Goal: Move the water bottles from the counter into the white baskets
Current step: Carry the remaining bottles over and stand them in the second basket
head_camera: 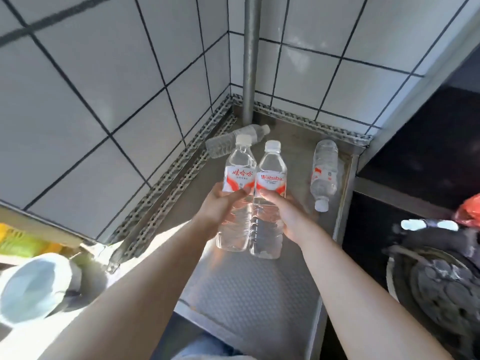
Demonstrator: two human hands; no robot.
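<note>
Head view, the only one: you have two water bottles in hand, both lifted above the steel desk [249, 287]. Your left hand [220, 203] grips the left bottle [237, 193] at mid-body, fingers wrapped round it, thumb on the label; your right hand [288, 216] grips the right bottle [270, 198] the same way, thumb at the label's lower edge. The two bottles touch side by side, upright, caps away from you. Two more are left lying on the desk: a bare bottle [233, 140] near the corner by the metal pipe [250, 61], and a labelled bottle [324, 172] near the right edge, cap toward you. No white basket is clearly in view, so no drop-off is confirmed; I judge the task mid-way at best. Bottles look clear, full, white-capped, with red-and-white labels, ribbed lower halves; the corner one has no visible label.
</note>
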